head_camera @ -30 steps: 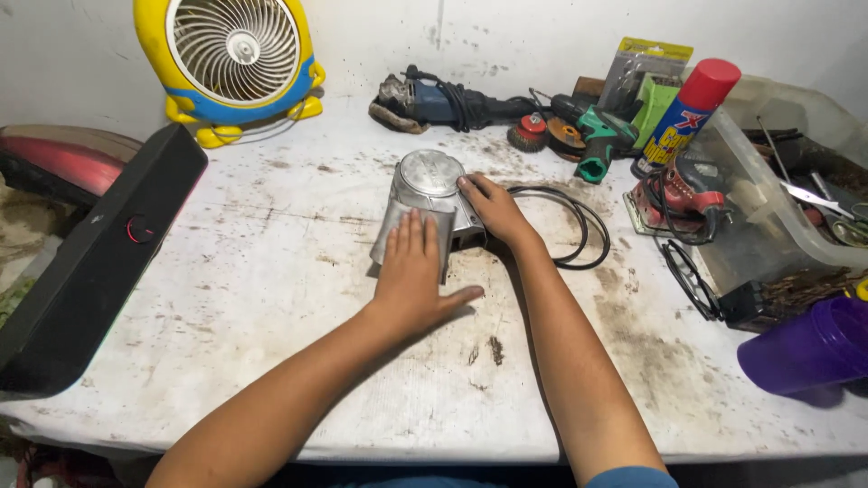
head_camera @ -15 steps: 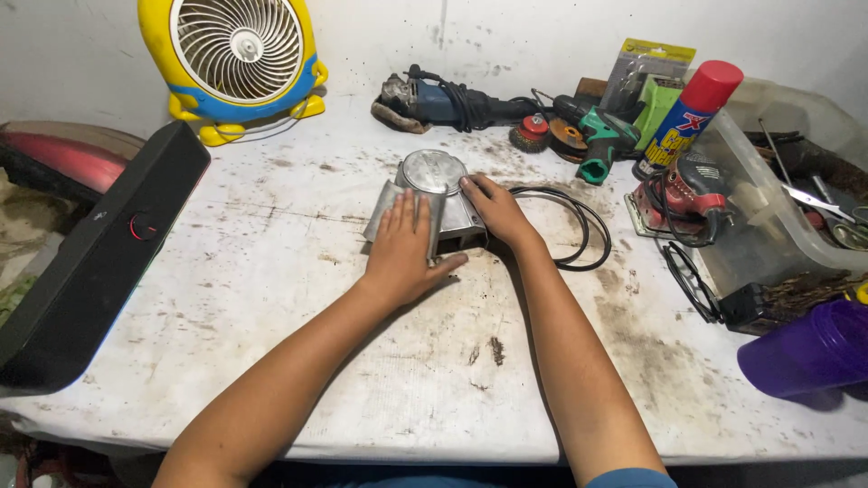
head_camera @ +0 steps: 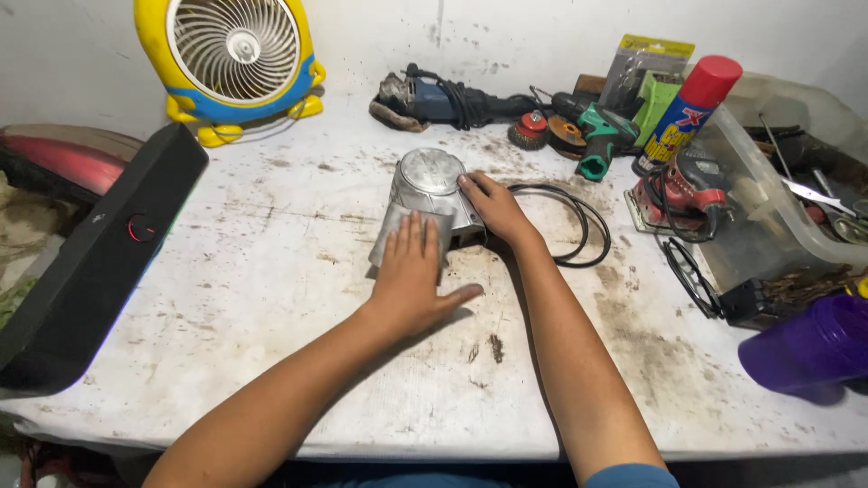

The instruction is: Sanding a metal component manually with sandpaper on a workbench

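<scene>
A silver metal power-tool housing (head_camera: 425, 185) with a round top lies in the middle of the dirty white table (head_camera: 271, 271). My left hand (head_camera: 411, 280) lies flat on its near end, fingers spread over the metal. My right hand (head_camera: 493, 206) grips the housing's right side. A black cable loop (head_camera: 579, 226) lies on the table just to the right of the housing.
A yellow and blue fan (head_camera: 233, 63) stands at the back left. A long black speaker (head_camera: 95, 262) lies along the left edge. Grinders (head_camera: 434, 95), wire brush discs (head_camera: 529, 131), a spray can (head_camera: 692, 113), a clear bin (head_camera: 787, 199) and a purple cup (head_camera: 809, 348) crowd the back and right.
My left hand has slid a little back toward me along the housing. The right hand has stayed on the housing's right side.
</scene>
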